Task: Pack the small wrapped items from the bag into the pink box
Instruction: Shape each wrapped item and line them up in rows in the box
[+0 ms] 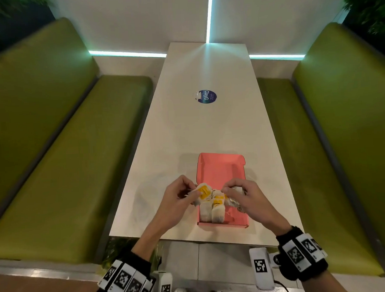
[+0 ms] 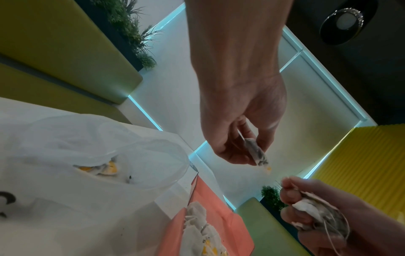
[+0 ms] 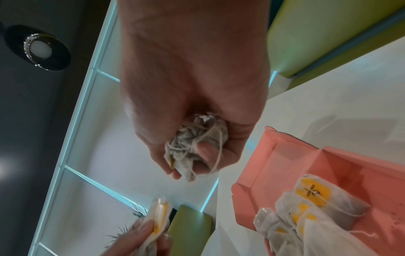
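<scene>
The pink box [image 1: 220, 169] lies open on the white table [image 1: 204, 127], near its front edge, its long axis running straight away from the person and its lid flap folded back at the far end. Several wrapped items [image 1: 214, 210], white sachets with yellow tags and strings, stand packed side by side in the near end of the box. Above them, the left hand [image 1: 178, 195] pinches one sachet [image 1: 204, 191] between thumb and fingertips, the other fingers curled loosely; in the head view its yellow tag faces up and the sachet tilts toward the box. The right hand [image 1: 243, 195] has its fingers curled tight round a crumpled bunch of sachets [image 3: 195, 147] with strings wound about them, thumb and forefinger meeting close to the left hand's sachet. The translucent plastic bag [image 2: 94, 155] lies on the table just left of the box, its mouth open, with more yellow-tagged sachets visible inside.
</scene>
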